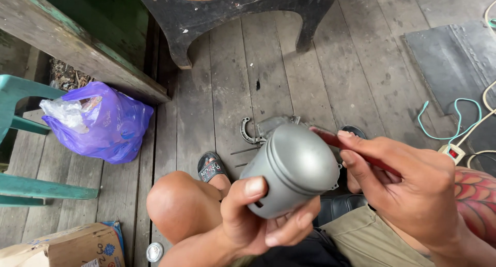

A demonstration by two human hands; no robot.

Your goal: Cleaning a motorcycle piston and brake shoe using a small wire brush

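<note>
Over wooden floor, left hand point(258, 218) cupping grey cylinder point(292, 169), right hand point(408, 187) pinching red tool point(330, 139)

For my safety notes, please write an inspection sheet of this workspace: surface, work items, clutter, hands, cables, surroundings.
Surface: worn grey wooden plank floor, with gaps between the boards.
Work items: grey metal cylinder part; thin red-handled tool whose tip meets its top edge.
Clutter: purple plastic bag; cardboard box; small metal parts on the floor; round metal cap.
Hands: left hand grips the cylinder from below; right hand holds the tool like a pen.
Cables: green cable and cream cable lie loose beside a power strip.
Surroundings: black stool; green chair; dark mat.
</note>
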